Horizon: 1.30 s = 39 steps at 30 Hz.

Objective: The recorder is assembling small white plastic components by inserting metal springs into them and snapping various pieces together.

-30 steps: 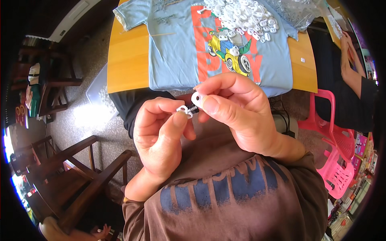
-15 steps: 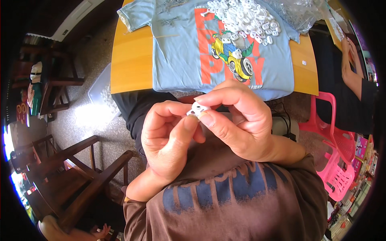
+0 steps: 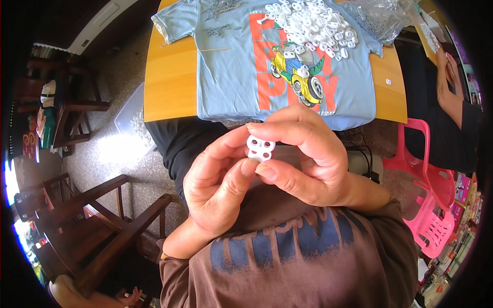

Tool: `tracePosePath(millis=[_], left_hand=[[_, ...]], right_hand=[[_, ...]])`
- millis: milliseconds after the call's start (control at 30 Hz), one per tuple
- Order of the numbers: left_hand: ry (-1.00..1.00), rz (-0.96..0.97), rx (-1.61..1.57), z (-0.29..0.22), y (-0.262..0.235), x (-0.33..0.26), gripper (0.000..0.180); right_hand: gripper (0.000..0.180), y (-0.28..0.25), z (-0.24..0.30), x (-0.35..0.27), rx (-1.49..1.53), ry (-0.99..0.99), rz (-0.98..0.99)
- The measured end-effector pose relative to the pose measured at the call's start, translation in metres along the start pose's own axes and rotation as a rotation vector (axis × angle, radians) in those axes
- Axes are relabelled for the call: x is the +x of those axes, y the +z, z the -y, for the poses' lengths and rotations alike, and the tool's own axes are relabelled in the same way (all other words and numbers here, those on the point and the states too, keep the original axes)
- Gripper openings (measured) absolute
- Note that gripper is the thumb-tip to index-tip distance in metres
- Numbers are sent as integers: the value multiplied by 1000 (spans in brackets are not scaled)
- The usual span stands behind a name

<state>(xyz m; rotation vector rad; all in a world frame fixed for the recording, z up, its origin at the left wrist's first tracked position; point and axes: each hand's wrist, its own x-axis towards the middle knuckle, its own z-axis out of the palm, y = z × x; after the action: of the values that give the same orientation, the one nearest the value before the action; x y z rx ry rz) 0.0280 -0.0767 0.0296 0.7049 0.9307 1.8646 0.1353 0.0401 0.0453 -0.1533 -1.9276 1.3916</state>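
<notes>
Both hands meet above my lap around a small white plastic piece with several round holes. My left hand pinches its left side between thumb and fingertips. On the right, my right hand has fingertips at its top edge and the thumb near its lower edge. The holes face up toward me. A heap of similar white plastic pieces lies on a light blue T-shirt spread over the table, and a few loose ones sit on its printed picture.
The wooden table stands ahead. Thin grey metal pins and a thin stick lie on the shirt, a clear plastic bag at the far right. A pink chair is on the right, near another person's arm; wooden chairs are left.
The white piece has been turned, so its holes now face up. My fingers have spread a little around it, with the thumbs lower.
</notes>
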Motion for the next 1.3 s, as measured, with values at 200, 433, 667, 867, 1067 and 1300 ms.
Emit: tracePosePath(millis=[200, 433, 667, 867, 1067, 1300], left_hand=[[45, 46, 10, -1, 0, -1, 38], [-82, 24, -38, -7, 1, -1, 28], [-135, -62, 18, -8, 2, 0, 28], [-101, -114, 8, -7, 4, 0, 28], [-92, -97, -21, -6, 3, 1, 30], [-51, -61, -18, -7, 5, 1, 36]], right_hand=[[35, -6, 2, 2, 1, -1, 71], [26, -7, 5, -3, 82, 74, 58], [20, -2, 4, -6, 97, 127, 14], [20, 1, 4, -6, 66, 155, -23], [21, 0, 0, -6, 19, 127, 7], [25, 0, -3, -5, 24, 65, 60]])
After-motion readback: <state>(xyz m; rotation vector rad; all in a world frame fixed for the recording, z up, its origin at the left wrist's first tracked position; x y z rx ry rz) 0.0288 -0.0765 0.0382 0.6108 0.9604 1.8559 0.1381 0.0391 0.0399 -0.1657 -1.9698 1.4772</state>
